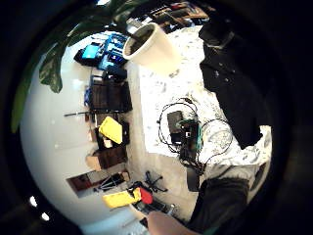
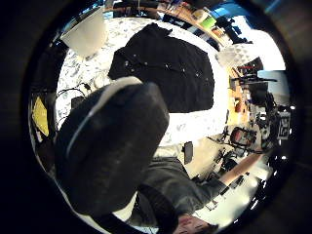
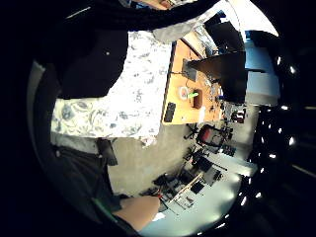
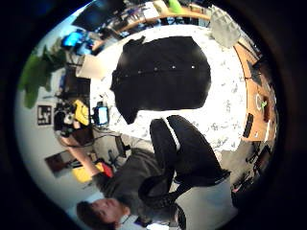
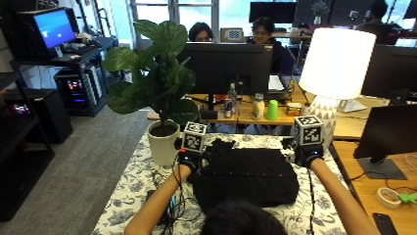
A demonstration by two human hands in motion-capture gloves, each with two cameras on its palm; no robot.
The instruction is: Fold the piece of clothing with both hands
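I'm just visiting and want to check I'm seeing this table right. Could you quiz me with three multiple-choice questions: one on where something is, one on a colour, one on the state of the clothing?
1. Where does the potted plant stand?
A. on the table's left side, beside the shirt
B. on the floor
C. on top of the shirt

2. What colour is the shirt?
A. white
B. black
C. red

3. How does the shirt lie?
A. rolled into a ball
B. hanging off a chair
C. spread flat on the flowered tablecloth

Answers: 1 A, its white pot sits on the cloth next to the left hand. 2 B, it shows dark against the pale cloth. 3 C, it lies open between the left and right hand.
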